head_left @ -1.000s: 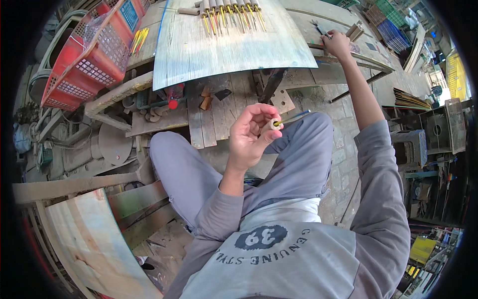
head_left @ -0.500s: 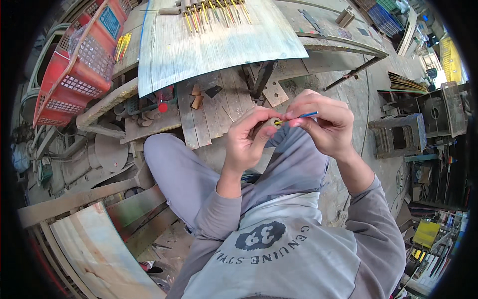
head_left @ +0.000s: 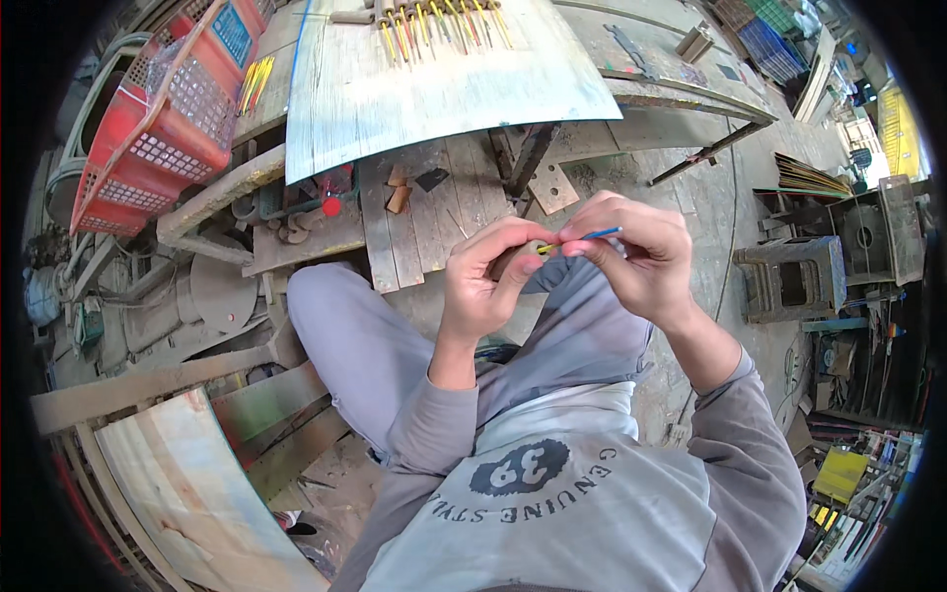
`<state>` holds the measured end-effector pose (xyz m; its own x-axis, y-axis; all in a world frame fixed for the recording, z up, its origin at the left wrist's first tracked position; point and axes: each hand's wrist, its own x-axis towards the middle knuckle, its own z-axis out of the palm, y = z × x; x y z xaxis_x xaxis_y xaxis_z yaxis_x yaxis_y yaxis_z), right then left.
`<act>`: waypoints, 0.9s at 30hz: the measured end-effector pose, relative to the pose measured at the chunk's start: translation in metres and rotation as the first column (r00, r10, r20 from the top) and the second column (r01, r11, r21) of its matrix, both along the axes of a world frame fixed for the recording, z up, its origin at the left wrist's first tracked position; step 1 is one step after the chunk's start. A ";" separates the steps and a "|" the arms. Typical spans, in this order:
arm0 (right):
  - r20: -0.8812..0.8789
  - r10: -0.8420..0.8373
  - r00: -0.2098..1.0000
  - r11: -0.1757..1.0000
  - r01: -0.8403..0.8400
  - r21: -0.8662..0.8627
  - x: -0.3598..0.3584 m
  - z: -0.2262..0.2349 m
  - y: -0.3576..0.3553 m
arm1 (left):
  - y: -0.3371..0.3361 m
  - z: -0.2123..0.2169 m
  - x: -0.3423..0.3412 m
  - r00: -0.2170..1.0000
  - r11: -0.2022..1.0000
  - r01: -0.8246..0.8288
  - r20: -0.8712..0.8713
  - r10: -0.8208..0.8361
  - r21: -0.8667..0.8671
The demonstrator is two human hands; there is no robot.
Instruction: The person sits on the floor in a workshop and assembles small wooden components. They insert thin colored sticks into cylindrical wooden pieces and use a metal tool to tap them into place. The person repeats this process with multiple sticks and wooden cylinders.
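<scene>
Above my lap, my left hand (head_left: 475,286) is closed around a small tan cylinder (head_left: 533,248), mostly hidden by the fingers. A short thin yellow piece (head_left: 545,250) sticks out of its right end. My right hand (head_left: 646,261) pinches a thin stick whose blue part (head_left: 606,233) juts out past the fingertips to the right. The fingers of both hands nearly meet; whether the yellow and blue parts are one stick is hidden. Several similar tan cylinders with thin yellow sticks (head_left: 439,28) lie in a row at the far side of the pale board (head_left: 444,99).
A red plastic basket (head_left: 163,133) stands at the far left, beside a bundle of yellow sticks (head_left: 255,85). Below the board is a plank shelf (head_left: 419,227) with wood scraps. A stool (head_left: 792,276) stands on the floor at right, and a wooden rack (head_left: 158,385) at left.
The view has shifted slightly. The blue stick has tilted a little and its free end sits slightly lower and further left. Both hands keep their grip.
</scene>
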<state>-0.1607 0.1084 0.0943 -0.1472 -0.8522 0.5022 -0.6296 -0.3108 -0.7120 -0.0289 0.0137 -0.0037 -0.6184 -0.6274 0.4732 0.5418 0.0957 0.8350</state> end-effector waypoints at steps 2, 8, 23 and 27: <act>-0.012 -0.009 1.000 0.999 0.010 0.044 -0.003 -0.003 0.001 | 0.003 0.000 -0.007 0.998 0.998 -0.026 -0.062 0.030 0.062; 0.327 0.013 0.945 0.985 -0.068 0.157 -0.081 0.007 -0.026 | 0.005 -0.001 0.000 0.994 0.974 0.059 -0.100 -0.037 0.218; -0.720 -0.372 0.586 0.399 0.801 0.446 -0.323 -0.030 -0.120 | -0.006 0.000 -0.004 0.981 0.984 -0.176 0.090 0.174 0.012; -0.099 -0.579 0.810 0.683 0.547 0.485 -0.270 -0.028 -0.080 | -0.009 -0.001 0.002 0.960 0.966 -0.257 0.121 0.253 0.013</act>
<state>-0.4311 0.0288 0.0662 -0.6922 -0.7207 0.0377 -0.5279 0.4700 -0.7074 -0.0265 0.0046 -0.0046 -0.4862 -0.7836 0.3867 0.4010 0.1931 0.8955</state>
